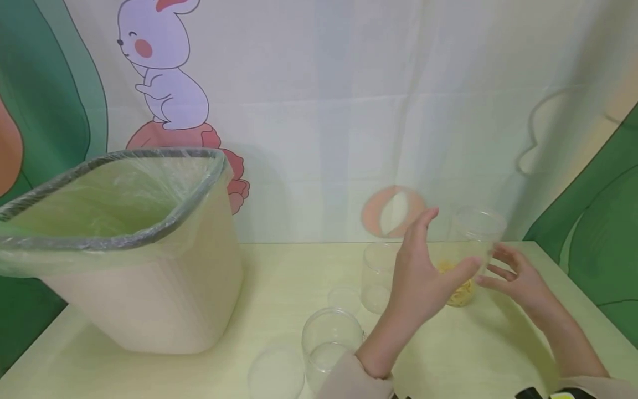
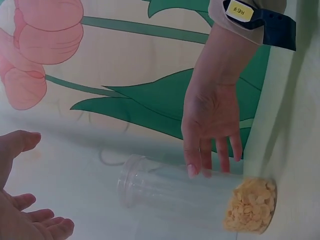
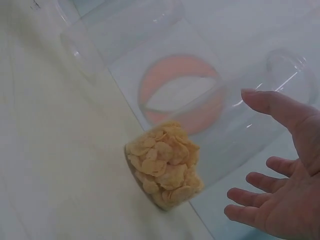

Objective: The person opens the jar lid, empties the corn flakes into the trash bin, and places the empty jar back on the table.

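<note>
A tall clear jar [image 1: 476, 230] with yellowish flakes [image 3: 165, 167] at its bottom stands upright at the right of the table. My left hand [image 1: 426, 274] is to its left, thumb and fingers spread wide, holding nothing. In the left wrist view, only part of the left hand [image 2: 30, 200] shows, apart from the jar [image 2: 175, 190]. On the jar's other side is my right hand [image 1: 523, 285], its fingers loosely bent beside the wall. The right wrist view has that hand [image 3: 282, 185] unclosed; whether its fingertips touch the jar I cannot tell.
A large bin [image 1: 169, 305] with a clear liner stands at the left. Two more clear jars, one farther back [image 1: 377, 277] and one nearer [image 1: 331, 332], stand mid-table. Round clear discs, like lids [image 1: 276, 371], lie beside them. A printed curtain [image 1: 299, 122] hangs behind.
</note>
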{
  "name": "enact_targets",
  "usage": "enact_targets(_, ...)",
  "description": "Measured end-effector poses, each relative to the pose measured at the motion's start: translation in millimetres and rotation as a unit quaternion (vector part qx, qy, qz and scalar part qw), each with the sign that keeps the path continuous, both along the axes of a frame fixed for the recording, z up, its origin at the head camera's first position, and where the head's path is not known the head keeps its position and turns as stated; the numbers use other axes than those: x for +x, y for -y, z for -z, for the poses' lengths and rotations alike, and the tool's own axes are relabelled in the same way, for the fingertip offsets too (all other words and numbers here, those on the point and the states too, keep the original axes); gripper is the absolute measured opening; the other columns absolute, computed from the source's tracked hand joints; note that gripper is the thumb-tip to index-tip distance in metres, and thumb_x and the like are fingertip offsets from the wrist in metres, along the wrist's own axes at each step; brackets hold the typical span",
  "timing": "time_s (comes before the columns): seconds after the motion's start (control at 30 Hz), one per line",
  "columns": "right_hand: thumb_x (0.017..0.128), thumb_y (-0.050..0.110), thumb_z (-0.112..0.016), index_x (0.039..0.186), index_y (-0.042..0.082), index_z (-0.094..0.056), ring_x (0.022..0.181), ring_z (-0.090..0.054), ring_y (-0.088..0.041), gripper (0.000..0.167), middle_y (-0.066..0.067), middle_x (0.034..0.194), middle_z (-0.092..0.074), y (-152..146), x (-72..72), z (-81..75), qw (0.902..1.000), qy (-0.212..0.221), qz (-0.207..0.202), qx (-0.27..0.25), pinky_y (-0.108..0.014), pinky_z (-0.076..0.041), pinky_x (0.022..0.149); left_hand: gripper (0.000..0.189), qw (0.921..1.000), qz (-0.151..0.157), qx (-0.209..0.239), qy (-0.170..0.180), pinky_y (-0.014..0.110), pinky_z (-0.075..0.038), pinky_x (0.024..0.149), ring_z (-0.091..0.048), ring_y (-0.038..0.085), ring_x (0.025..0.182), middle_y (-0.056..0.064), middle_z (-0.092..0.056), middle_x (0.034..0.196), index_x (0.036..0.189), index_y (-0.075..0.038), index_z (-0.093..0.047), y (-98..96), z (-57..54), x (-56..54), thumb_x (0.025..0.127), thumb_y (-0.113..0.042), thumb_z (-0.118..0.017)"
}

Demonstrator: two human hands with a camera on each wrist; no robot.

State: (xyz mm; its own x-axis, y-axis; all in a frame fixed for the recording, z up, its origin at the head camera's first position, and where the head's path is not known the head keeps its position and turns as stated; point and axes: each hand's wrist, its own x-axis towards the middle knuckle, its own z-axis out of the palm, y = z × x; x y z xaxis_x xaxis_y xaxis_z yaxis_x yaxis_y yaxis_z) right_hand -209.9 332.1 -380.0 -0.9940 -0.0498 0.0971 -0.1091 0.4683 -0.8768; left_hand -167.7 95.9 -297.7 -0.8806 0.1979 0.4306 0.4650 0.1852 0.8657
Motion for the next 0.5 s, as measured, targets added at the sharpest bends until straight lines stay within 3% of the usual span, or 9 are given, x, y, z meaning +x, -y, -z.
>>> enact_targets(0.07, 0.089, 0.02, -0.059, 0.143, -0.002, 0.003, 0.125, -0.025, -0.05, 0.085, -0.031, 0.144, -0.008, 1, 0.2, 1.3, 1.0, 0.005, -0.007, 0.0, -0.015, -0.043, 0.079, 0.072, 1.0, -0.002, -0.003, 0.002, 0.04, -0.038, 0.098, -0.036, 0.012, 0.126, -0.013, -0.034, 0.139, 0.138, -0.023, -0.033, -4.2, 1.3, -2.8, 0.078, -0.035, -0.071)
enact_targets(0.13, 0.089, 0.02, -0.059, 0.143, -0.002, 0.004, 0.125, -0.023, -0.051, 0.086, -0.031, 0.145, -0.006, 3, 0.1, 2.7, 0.9999, 0.009, -0.012, -0.002, -0.031, -0.045, 0.089, 0.073, 1.0, -0.002, -0.001, 0.004, 0.039, -0.038, 0.098, -0.036, 0.012, 0.126, -0.012, -0.034, 0.139, 0.138, -0.023, -0.033, -8.1, 2.1, -5.7, 0.077, -0.035, -0.071)
enact_targets(0.27, 0.088, 0.021, -0.061, 0.143, -0.003, 0.004, 0.124, -0.02, -0.054, 0.088, -0.032, 0.145, -0.004, 6, -0.8, 6.6, 0.9998, 0.017, -0.012, -0.003, -0.062, -0.029, 0.095, 0.074, 0.9999, -0.002, 0.008, 0.011, 0.037, -0.038, 0.098, -0.036, 0.012, 0.126, -0.012, -0.034, 0.139, 0.138, -0.025, -0.033, -15.8, 4.2, -10.9, 0.076, -0.036, -0.072)
enact_targets(0.5, 0.087, 0.019, -0.061, 0.142, -0.004, 0.002, 0.124, -0.014, -0.058, 0.087, -0.032, 0.145, 0.0, 10, -5.5, 15.3, 0.9994, 0.023, -0.022, -0.01, -0.068, -0.022, 0.095, 0.075, 1.0, -0.004, 0.005, 0.003, 0.03, -0.04, 0.094, -0.04, 0.01, 0.122, -0.012, -0.037, 0.137, 0.137, -0.026, -0.034, -30.0, 9.0, -20.3, 0.073, -0.035, -0.073)
